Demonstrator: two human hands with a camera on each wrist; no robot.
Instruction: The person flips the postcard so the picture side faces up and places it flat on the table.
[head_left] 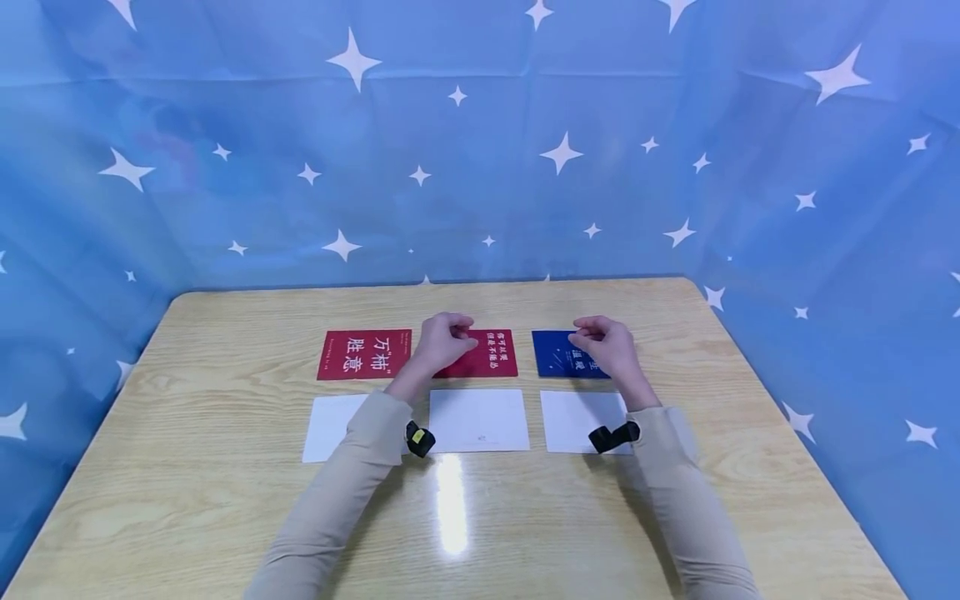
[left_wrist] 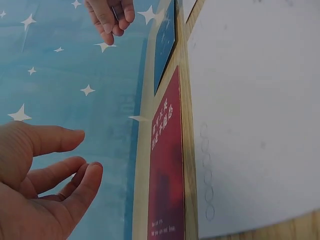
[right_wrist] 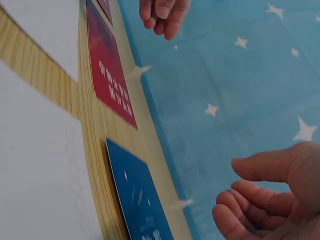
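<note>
My left hand hovers over the left part of the middle red card, fingers loosely bent and thumb apart from them, with nothing between. White lettering runs along that card's right side. My right hand is above the right part of a blue card, partly hiding its white print. In the right wrist view, the right thumb and fingers stand apart and hold nothing. Another red card with large white characters lies left of my left hand.
Three white cards lie in a nearer row: a left one partly under my left sleeve, a middle one and a right one below my right wrist. The wooden table ends at a blue star-patterned curtain.
</note>
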